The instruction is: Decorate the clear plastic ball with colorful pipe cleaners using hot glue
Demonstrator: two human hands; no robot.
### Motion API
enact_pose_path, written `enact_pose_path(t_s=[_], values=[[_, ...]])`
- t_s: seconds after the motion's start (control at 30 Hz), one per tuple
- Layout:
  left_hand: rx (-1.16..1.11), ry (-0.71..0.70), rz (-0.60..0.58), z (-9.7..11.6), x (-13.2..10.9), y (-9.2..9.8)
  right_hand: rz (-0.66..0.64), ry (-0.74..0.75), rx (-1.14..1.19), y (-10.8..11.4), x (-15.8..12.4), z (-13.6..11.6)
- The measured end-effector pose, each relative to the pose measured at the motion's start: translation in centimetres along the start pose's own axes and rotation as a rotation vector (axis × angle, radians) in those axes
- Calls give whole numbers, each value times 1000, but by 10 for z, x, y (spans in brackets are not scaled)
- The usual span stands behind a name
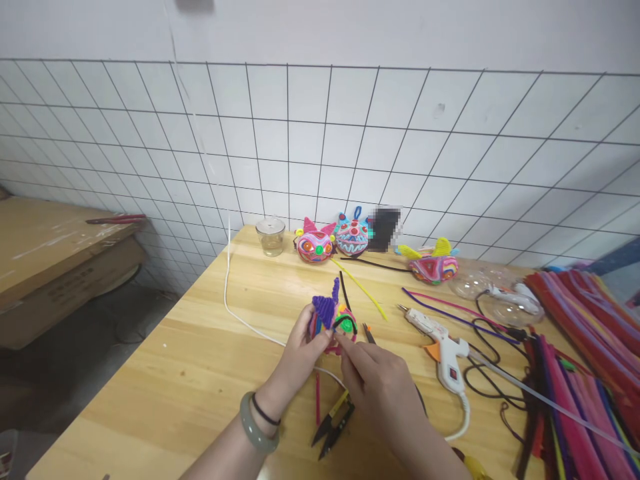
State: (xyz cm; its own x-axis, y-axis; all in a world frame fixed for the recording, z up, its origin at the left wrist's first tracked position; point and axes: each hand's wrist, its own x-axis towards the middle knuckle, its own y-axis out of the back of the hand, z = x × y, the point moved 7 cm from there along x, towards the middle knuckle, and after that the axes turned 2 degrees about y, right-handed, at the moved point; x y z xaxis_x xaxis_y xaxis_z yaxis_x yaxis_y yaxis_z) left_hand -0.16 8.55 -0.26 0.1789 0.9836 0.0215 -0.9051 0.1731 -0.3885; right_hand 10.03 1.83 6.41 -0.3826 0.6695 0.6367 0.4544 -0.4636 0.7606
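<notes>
My left hand is wrapped round the left side of a small animal head covered in coloured pipe cleaners, with purple ears and a green spiral eye. Over that eye curves a black pipe cleaner. My right hand has its fingertips pressed together at the front of the head, by the black strip; exactly what they pinch is partly hidden. Below the hands lie yellow-and-black thread snips and a short pink pipe cleaner.
Finished heads, one pink, one blue and one yellow-eared, line the back near a cup. Rightward are a white glue gun with trailing cords, clear plastic shells and pipe-cleaner bundles. A white cable crosses the table.
</notes>
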Motion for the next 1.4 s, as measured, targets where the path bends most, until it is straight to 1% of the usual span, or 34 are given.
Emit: enact_pose_path(t_s=[0.27,0.4,0.5,0.6,0.67,0.83,1.17,1.4], values=[[-34,18,10,-5,3,4,-11,-34,53,1,-6,1],[-45,2,0,-5,4,5,-28,-55,54,4,-11,0],[-51,1,17,-6,5,8,-5,-34,44,8,-13,-2],[-58,16,8,-7,6,7,10,-21,42,12,-14,-3],[-68,28,-2,-8,6,6,11,-21,44,13,-15,-3],[-110,54,29,-8,5,7,17,-19,29,15,-17,-1],[-142,79,14,-12,6,6,19,2,36,21,-18,-4],[-143,73,6,-12,5,7,75,7,60,22,-19,-12]])
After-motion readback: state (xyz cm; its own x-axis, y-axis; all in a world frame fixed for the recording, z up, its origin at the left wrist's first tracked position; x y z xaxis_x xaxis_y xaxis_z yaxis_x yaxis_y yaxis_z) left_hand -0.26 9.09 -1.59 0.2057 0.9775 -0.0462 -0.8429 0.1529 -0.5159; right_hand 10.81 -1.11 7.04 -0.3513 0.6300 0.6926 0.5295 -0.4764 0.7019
